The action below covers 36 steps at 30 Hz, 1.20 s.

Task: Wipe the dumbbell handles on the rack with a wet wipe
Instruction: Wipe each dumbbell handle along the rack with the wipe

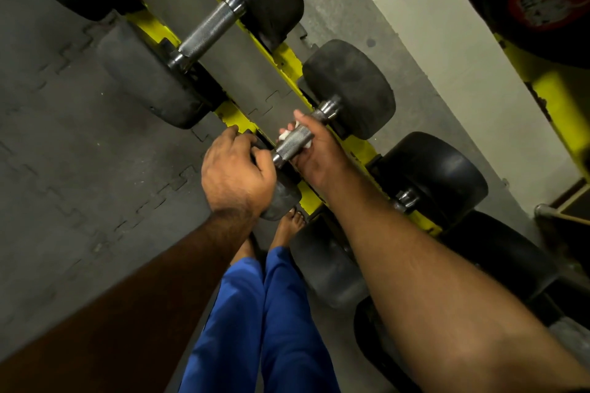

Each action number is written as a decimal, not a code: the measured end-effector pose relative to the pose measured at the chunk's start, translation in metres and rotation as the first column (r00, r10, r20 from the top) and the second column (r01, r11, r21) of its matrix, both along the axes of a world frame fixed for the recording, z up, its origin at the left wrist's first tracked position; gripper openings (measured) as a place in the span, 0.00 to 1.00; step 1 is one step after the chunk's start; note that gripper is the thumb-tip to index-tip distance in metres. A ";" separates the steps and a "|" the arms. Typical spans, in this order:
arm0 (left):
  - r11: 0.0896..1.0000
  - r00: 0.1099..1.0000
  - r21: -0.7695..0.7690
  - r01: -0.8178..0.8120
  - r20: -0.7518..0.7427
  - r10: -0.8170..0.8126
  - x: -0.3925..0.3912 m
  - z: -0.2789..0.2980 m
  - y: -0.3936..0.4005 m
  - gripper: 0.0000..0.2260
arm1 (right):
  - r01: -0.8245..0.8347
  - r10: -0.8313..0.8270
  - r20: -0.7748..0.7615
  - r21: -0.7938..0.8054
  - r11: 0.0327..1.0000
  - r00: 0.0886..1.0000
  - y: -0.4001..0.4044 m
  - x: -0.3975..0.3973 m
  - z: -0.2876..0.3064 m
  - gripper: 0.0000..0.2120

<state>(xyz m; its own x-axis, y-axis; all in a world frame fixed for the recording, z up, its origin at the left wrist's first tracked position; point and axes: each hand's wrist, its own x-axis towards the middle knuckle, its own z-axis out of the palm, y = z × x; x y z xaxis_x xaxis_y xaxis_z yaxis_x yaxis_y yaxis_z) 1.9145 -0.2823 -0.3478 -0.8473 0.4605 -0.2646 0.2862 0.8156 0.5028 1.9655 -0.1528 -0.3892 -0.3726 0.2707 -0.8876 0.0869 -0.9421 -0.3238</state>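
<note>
A dumbbell with a knurled steel handle (293, 141) lies across the yellow rack (289, 59) in the middle of the view. My right hand (314, 150) is curled under and around that handle, and a white wet wipe (285, 135) shows between its fingers and the steel. My left hand (236, 169) grips the near black rubber head (281, 198) of the same dumbbell. Its far head (349, 88) rests on the rack's back rail.
A second dumbbell with a bare steel handle (207, 29) sits on the rack further up. More black dumbbells (437, 174) lie to the right, partly behind my right forearm. Grey interlocking floor mats (79, 137) fill the left. My blue trouser legs and bare feet (292, 222) stand below.
</note>
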 end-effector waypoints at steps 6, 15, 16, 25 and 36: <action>1.000 1.000 0.000 -0.005 -0.016 0.005 0.000 0.000 -0.001 0.15 | 0.121 -0.121 -0.024 0.008 0.993 0.992 0.008 -0.006 0.003 0.08; 1.000 1.000 0.015 -0.001 -0.029 0.001 0.000 -0.001 -0.001 0.14 | 0.027 -0.027 -0.004 -0.003 1.000 1.000 -0.009 -0.004 0.003 0.11; 1.000 0.999 0.018 0.000 -0.032 0.000 0.000 0.000 0.000 0.14 | -0.069 0.069 -0.006 -0.027 0.997 0.998 -0.019 0.001 0.002 0.11; 0.999 0.999 -0.019 0.027 -0.017 -0.028 0.000 0.007 0.001 0.17 | -0.241 0.235 0.218 0.001 0.970 0.947 -0.027 0.000 0.020 0.09; 0.968 0.969 -0.098 0.232 -0.059 -0.239 0.012 0.012 -0.007 0.19 | -0.223 0.143 0.435 0.139 0.965 0.889 -0.041 0.017 0.032 0.13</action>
